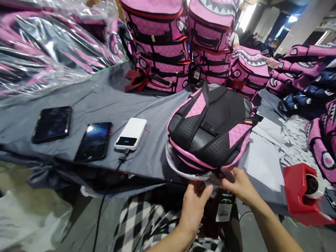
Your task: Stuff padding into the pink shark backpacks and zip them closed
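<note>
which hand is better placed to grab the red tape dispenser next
Right, probably. The right hand is at the near edge of the backpack, on the same side as the red tape dispenser; the left hand is farther away.

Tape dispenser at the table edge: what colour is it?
Red; the tape dispenser shows best in the head view.
</note>
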